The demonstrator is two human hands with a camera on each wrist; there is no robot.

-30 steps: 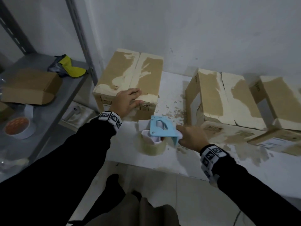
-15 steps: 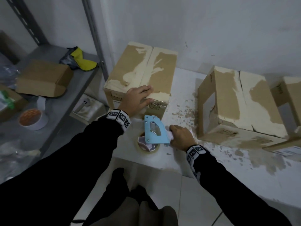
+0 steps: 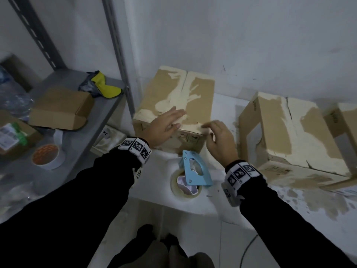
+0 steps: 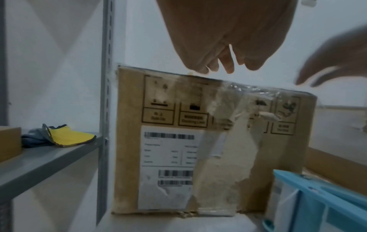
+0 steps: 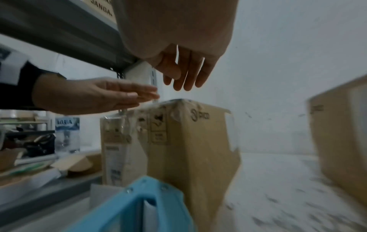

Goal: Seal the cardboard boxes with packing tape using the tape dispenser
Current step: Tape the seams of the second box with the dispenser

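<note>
- Your left hand (image 3: 164, 128) lies flat, fingers straight, on top of the cardboard box (image 3: 197, 93).
- Your right hand (image 3: 218, 142) is loose and holds nothing, over the box's near right corner.
- The blue tape dispenser (image 3: 195, 171) sits on the white ledge (image 3: 193, 204), just in front of the box.
- Another box (image 3: 295, 132) stands to the right.

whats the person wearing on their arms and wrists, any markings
Both arms are in long black sleeves. Each wrist carries a white band printed with square black-and-white tag markers, one on the left wrist and one on the right wrist. The left hand and right hand are bare: no gloves, no rings visible.
</note>
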